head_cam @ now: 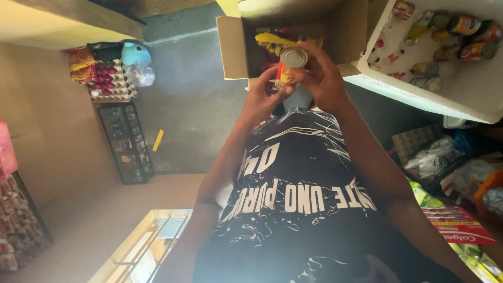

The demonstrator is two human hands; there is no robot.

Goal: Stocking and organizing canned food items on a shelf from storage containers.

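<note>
Small tin can (290, 65) with a red and yellow label, gripped between both hands. Left hand (262, 97) fingers curled narrowly round the lower side; right hand (322, 76) fingers wrapped over the far side, thumb near the silver lid. Just beyond the fingertips, an open cardboard box (233, 50) holding yellow packets. Right of the right-hand fingers, a white box (471, 102) of more cans.
</note>
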